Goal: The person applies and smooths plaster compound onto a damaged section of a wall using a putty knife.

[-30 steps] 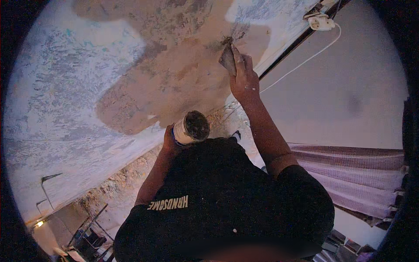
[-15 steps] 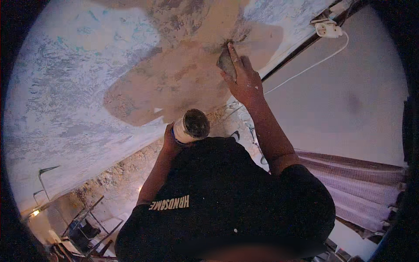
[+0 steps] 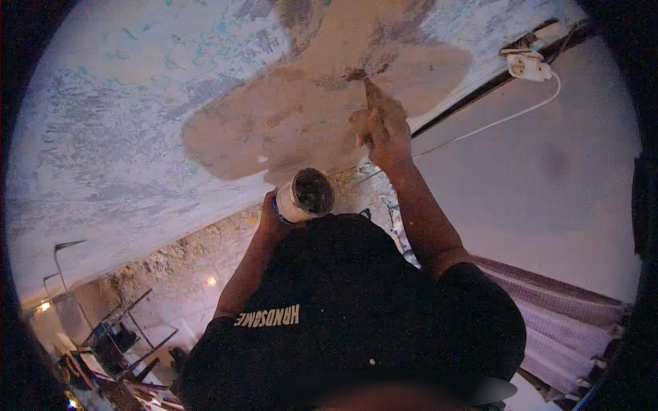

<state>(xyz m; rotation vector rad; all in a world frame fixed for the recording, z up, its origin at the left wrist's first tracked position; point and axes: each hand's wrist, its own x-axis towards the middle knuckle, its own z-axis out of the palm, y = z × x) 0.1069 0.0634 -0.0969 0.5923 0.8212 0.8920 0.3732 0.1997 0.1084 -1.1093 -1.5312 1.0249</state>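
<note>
Head view shows the left hand (image 3: 269, 216) wrapped around the side of a pale tub (image 3: 290, 203), which is tilted so its open mouth and dark, grey-brown inside show. Above and to the right of the tub, the right hand (image 3: 386, 130) grips a thin scraper (image 3: 371, 94), seen nearly edge-on; its tip is by a dark spot (image 3: 357, 74) on the wall, and contact cannot be told. A smooth brown patch (image 3: 301, 103) spreads above the tub, with mottled blue-white wall (image 3: 123, 130) to its left. Far right of and above the tub is a white socket block (image 3: 528, 67) with a white cable (image 3: 510, 121); a striped purplish curtain (image 3: 548, 315) hangs well to the tub's lower right.
</note>
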